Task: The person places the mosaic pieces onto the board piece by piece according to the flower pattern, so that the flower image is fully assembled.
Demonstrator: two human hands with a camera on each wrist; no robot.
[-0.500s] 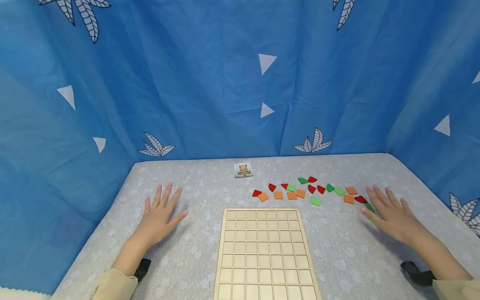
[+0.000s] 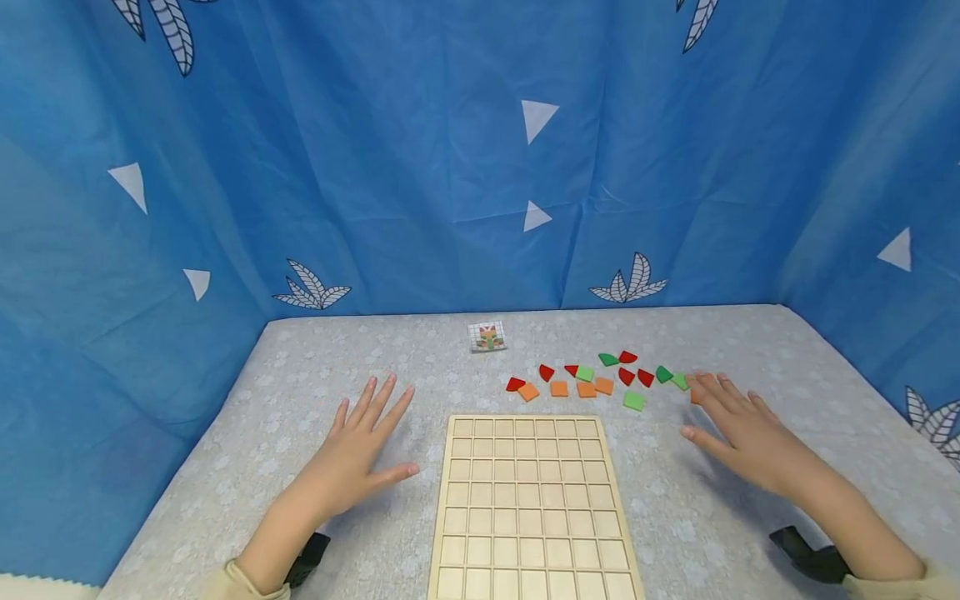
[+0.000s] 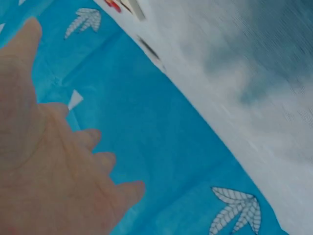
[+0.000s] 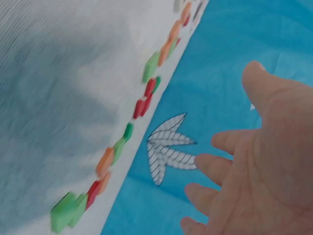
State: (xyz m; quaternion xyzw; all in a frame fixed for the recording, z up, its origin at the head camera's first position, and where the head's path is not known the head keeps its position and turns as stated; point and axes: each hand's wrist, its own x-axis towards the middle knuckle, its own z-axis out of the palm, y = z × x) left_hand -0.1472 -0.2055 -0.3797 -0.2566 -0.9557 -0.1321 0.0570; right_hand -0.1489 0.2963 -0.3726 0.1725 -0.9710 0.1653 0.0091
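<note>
My left hand (image 2: 348, 462) hovers over the table left of a wooden grid board (image 2: 534, 500), fingers spread and holding nothing. On the other side, my right hand (image 2: 750, 442) is spread too, with no object in it. In the head view it overlaps the right end of a scattered row of small tiles: orange squares (image 2: 558, 389), a light green square (image 2: 633, 401), red rounded pieces (image 2: 646, 378) and dark green ones (image 2: 608, 360). More light green tiles (image 4: 62, 213) show in the right wrist view, hidden behind the right hand in the head view.
A small card (image 2: 487, 337) with a gridded coloured picture lies behind the board near the table's back edge. Blue cloth (image 2: 420, 167) with leaf and triangle prints hangs around the back and sides. The table has a pale patterned cover (image 2: 405, 358).
Both hands have moved inward toward the board, the left one to the right and the right one to the left, over the rightmost tiles. The tiles and board stay put.
</note>
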